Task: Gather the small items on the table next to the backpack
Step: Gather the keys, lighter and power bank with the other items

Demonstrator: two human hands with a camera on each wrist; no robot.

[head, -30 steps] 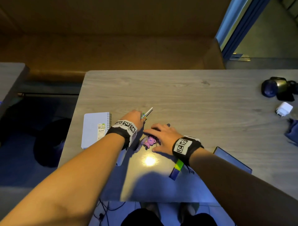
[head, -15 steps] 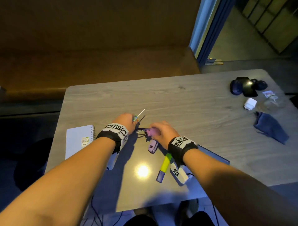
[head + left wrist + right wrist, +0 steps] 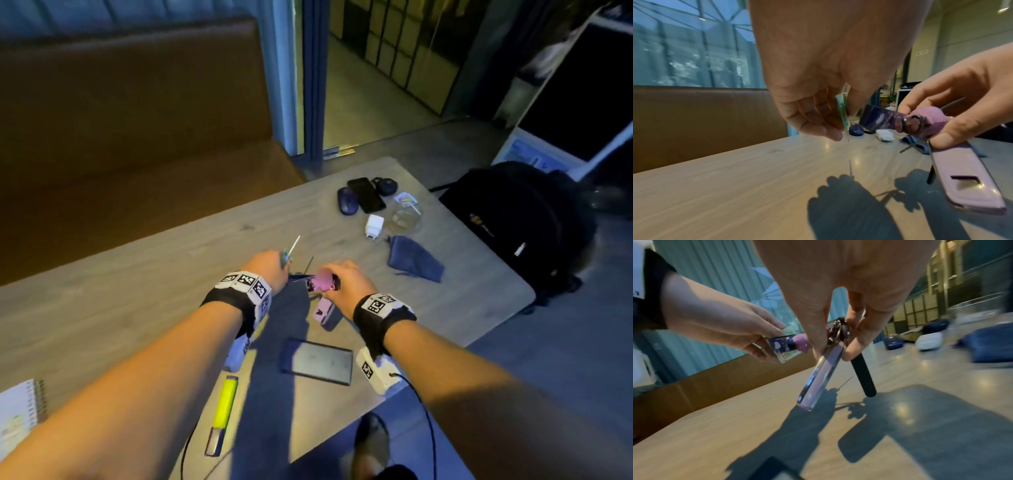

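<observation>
Small items for gathering lie spread over the grey table (image 3: 144, 301), and a black backpack (image 3: 513, 219) stands off its far right corner, leaning against the edge. Nearest the backpack is a cluster: a dark phone (image 3: 366, 194), a dark blue mouse (image 3: 347, 205) touching its left side, a dark rounded case (image 3: 385, 185) just behind it, a small printed card (image 3: 406, 198), a clear glass (image 3: 406, 216), a white charger (image 3: 374, 226) and a crumpled blue cloth (image 3: 414, 258). Closer to the person lie a dark tablet (image 3: 318, 361), flat on the table between the forearms, a yellow highlighter (image 3: 224, 407) near the front edge, and a spiral notebook (image 3: 19, 411) at the far left.

Both hands are raised just above the middle of the table, well apart from the cluster. The right hand (image 3: 346, 281) pinches a key ring bunch (image 3: 836, 332) between thumb and fingers (image 3: 855, 352); from it hang a pink bear charm (image 3: 929, 125), a flat pink tag with a cut-out slot (image 3: 966, 180) and a slim black stick (image 3: 863, 376), whose tips are close to the table; whether they touch it I cannot tell. A short dark blue strap with white marks (image 3: 877, 118) sticks out from the bunch toward the left hand (image 3: 267, 269). That hand's fingers (image 3: 813, 128) are curled and pressed together around a thin green-and-white packet (image 3: 842, 112), which points away over the table.
</observation>
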